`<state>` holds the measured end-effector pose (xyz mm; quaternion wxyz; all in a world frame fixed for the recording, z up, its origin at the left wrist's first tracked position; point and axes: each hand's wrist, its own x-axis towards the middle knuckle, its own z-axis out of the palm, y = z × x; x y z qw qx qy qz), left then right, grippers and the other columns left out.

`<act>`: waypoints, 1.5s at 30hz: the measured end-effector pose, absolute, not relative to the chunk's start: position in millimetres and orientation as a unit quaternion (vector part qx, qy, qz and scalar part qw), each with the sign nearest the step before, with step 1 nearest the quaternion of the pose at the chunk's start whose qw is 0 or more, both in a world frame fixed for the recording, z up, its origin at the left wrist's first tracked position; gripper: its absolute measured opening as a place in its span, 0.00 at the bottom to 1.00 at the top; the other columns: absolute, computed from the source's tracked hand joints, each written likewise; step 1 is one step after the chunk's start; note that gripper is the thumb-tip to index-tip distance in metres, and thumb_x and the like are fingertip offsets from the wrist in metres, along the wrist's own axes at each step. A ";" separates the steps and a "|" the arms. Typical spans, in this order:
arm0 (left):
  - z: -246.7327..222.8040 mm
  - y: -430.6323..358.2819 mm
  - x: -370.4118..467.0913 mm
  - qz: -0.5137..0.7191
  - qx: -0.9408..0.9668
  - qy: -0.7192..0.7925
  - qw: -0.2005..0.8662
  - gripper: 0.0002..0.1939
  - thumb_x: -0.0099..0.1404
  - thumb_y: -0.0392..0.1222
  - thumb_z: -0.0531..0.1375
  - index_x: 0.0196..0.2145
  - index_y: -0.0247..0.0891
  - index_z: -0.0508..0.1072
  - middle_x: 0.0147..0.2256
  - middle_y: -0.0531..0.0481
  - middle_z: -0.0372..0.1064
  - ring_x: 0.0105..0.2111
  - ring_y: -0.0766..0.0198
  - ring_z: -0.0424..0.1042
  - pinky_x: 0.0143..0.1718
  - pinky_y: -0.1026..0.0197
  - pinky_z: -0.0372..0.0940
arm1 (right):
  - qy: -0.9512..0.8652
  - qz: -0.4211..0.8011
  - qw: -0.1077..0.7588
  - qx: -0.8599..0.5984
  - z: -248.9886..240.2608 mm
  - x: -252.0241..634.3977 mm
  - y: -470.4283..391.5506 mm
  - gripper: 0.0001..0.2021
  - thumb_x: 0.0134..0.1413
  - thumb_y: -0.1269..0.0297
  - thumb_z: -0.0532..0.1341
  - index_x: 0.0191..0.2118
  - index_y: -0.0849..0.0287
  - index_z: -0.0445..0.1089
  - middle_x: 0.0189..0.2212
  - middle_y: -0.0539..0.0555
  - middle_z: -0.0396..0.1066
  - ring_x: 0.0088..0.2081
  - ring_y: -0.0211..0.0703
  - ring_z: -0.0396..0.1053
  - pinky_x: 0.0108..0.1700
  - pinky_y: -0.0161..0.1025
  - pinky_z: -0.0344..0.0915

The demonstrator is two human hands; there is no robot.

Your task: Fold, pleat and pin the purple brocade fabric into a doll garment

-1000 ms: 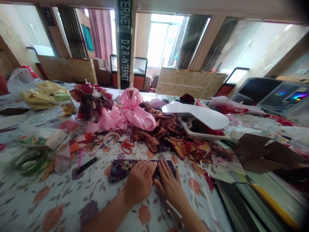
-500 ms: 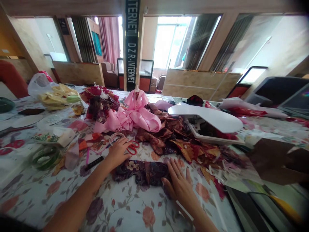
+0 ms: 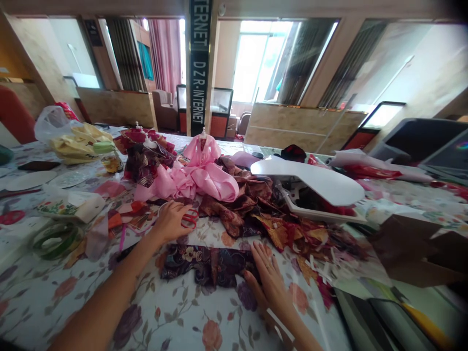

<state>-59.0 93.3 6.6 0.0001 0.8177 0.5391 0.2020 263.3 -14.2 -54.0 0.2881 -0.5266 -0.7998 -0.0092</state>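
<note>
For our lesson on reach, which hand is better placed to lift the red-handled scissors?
Probably the left hand: it is right at the red-handled scissors, though any grip is unclear. The right hand is farther away, at the patterned fabric's right end.

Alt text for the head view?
A person's right hand rests on a dark floral cloth, while the left hand is at red-handled scissors, its grip unclear. Beyond, a small pink dress stands amid piled fabric on a flowered tablecloth.
</note>
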 end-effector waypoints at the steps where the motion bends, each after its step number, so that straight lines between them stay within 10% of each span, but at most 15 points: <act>1: 6.9 94.6 -62.1 0.199 0.814 0.545 -0.011 0.38 0.48 0.51 0.65 0.56 0.34 0.67 0.50 0.37 0.69 0.54 0.46 0.63 0.60 0.45 0.47 | -0.797 0.001 0.301 -0.523 -54.2 261.7 -15.2 0.29 0.64 0.59 0.46 0.68 0.54 0.36 0.64 0.61 0.50 0.65 0.57 0.45 0.61 0.64 0.47; 8: 4.9 95.3 -58.4 0.212 0.794 0.569 -0.039 0.36 0.52 0.45 0.63 0.58 0.38 0.64 0.57 0.39 0.62 0.61 0.45 0.53 0.61 0.42 0.46 | -0.803 0.080 0.327 -0.492 -49.4 256.8 -28.9 0.28 0.64 0.60 0.47 0.67 0.52 0.40 0.64 0.58 0.50 0.64 0.56 0.47 0.61 0.62 0.49; 17: 8.7 45.9 -75.5 0.401 0.723 0.560 -0.050 0.13 0.60 0.43 0.57 0.41 0.37 0.75 0.42 0.43 0.73 0.47 0.53 0.69 0.52 0.51 0.62 | -0.767 0.053 0.351 -0.535 -51.4 266.4 -21.9 0.28 0.62 0.60 0.50 0.66 0.56 0.46 0.63 0.62 0.53 0.64 0.59 0.49 0.60 0.64 0.51; 22: 7.2 34.0 -84.2 0.319 0.710 0.612 0.140 0.12 0.59 0.49 0.57 0.33 0.39 0.76 0.34 0.48 0.75 0.32 0.58 0.72 0.33 0.59 0.65 | -0.772 0.066 0.355 -0.524 -41.7 283.3 -17.8 0.25 0.60 0.58 0.53 0.61 0.57 0.58 0.59 0.62 0.60 0.60 0.55 0.57 0.58 0.55 0.60; 35: -6.0 50.7 -57.5 0.188 0.751 0.513 0.371 0.10 0.51 0.47 0.62 0.25 0.37 0.73 0.25 0.51 0.69 0.29 0.60 0.67 0.30 0.62 0.57 | -0.745 0.131 0.259 -0.601 -12.0 274.8 23.7 0.21 0.51 0.55 0.59 0.48 0.61 0.72 0.43 0.62 0.73 0.46 0.56 0.70 0.47 0.49 0.66; 45: -5.5 37.4 -68.4 0.279 0.614 0.465 0.574 0.23 0.49 0.43 0.67 0.42 0.37 0.68 0.37 0.48 0.72 0.35 0.58 0.73 0.36 0.60 0.65 | -0.652 0.358 0.320 -0.587 0.3 276.6 8.7 0.17 0.42 0.49 0.65 0.29 0.60 0.68 0.23 0.48 0.65 0.26 0.39 0.61 0.30 0.36 0.57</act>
